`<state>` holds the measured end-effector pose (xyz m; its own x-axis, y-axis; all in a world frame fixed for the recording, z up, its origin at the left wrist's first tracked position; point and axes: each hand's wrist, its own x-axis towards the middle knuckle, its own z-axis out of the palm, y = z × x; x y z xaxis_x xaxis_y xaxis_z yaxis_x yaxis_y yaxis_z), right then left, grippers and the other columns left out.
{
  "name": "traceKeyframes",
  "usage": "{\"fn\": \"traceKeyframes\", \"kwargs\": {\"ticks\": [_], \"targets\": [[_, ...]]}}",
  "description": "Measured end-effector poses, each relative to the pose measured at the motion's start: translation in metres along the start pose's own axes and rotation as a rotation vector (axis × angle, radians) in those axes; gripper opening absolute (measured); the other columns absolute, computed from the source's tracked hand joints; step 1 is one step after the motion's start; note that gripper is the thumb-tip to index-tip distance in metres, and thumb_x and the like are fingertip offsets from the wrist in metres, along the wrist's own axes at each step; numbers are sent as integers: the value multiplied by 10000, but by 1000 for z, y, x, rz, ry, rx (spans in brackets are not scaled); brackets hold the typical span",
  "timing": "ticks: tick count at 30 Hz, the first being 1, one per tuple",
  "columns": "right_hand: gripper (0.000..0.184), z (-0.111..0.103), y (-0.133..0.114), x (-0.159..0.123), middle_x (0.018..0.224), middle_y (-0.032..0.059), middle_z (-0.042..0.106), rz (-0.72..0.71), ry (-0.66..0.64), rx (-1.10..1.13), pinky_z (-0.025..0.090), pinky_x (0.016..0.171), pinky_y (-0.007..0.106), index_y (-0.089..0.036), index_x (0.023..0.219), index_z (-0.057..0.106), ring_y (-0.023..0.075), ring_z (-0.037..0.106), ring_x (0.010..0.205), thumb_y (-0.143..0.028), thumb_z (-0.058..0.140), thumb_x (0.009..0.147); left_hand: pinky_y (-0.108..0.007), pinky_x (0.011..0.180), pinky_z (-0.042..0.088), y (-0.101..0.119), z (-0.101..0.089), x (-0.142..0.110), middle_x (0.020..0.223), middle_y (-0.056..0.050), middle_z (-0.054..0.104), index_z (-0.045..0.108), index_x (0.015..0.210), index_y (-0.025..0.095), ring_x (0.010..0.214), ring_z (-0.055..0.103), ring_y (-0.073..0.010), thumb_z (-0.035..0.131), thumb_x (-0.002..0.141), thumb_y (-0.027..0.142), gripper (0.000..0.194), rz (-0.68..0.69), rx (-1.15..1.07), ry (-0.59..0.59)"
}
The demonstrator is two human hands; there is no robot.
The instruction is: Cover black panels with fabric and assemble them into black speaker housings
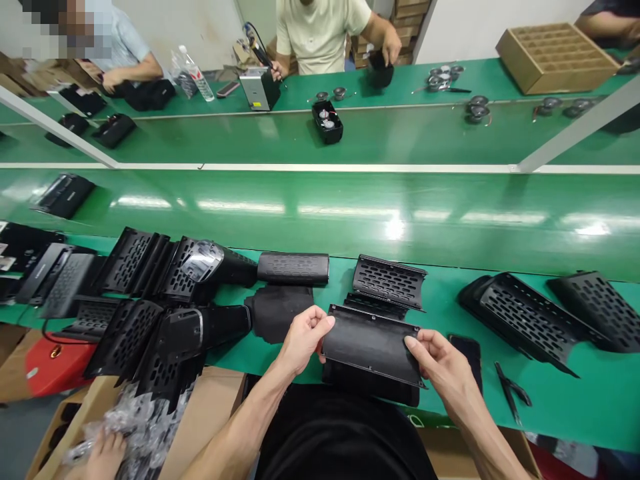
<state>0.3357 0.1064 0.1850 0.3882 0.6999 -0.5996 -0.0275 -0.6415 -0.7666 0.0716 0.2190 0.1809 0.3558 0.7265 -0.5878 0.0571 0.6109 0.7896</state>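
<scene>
A curved black plastic panel [371, 345] spans the space between my hands, its smooth side facing up and small tabs along its edges. My left hand [305, 339] pinches its left end, thumb on top. At the right end, my right hand [440, 360] grips it the same way. Under the panel lies another black part [370, 387], mostly covered. Just beyond it, a slotted black grille [390, 281] rests on the green bench, partly over a second slotted piece [377, 305]. A flat black sheet [283, 313] lies left of my left hand.
Several black grilles and housings [135, 267] crowd the left. Slotted shells [525, 320] lie at right, near black cutters [513, 392] and a phone [467, 353]. A cardboard box with plastic bags [145, 427] stands lower left. Across the conveyor [350, 207], other people handle parts.
</scene>
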Motion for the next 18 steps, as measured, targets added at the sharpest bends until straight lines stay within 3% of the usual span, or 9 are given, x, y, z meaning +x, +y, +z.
{"fn": "traceKeyframes", "kwargs": {"ticks": [7, 14, 18], "targets": [[505, -6, -17, -14, 682, -51, 470, -79, 38, 65, 327, 542, 249, -245, 963, 620, 121, 382, 605, -708, 769, 828, -186, 307, 448, 15, 5, -14, 568, 95, 514, 505, 815, 223, 374, 466, -81, 775, 867, 575, 448, 62, -61, -7], [517, -7, -25, -22, 746, -23, 528, -118, 47, 97, 399, 563, 244, -240, 957, 658, 131, 417, 636, -712, 795, 796, -207, 311, 464, 18, 6, -19, 662, 93, 525, 558, 1029, 238, 401, 493, -95, 747, 894, 589, 421, 81, -56, -48], [492, -10, -19, -24, 794, -17, 560, -106, 34, 109, 412, 573, 236, -246, 982, 666, 130, 441, 653, -690, 796, 814, -190, 357, 445, 14, 7, -18, 674, 74, 524, 570, 963, 230, 450, 502, -97, 721, 918, 580, 384, 104, -24, -29]]}}
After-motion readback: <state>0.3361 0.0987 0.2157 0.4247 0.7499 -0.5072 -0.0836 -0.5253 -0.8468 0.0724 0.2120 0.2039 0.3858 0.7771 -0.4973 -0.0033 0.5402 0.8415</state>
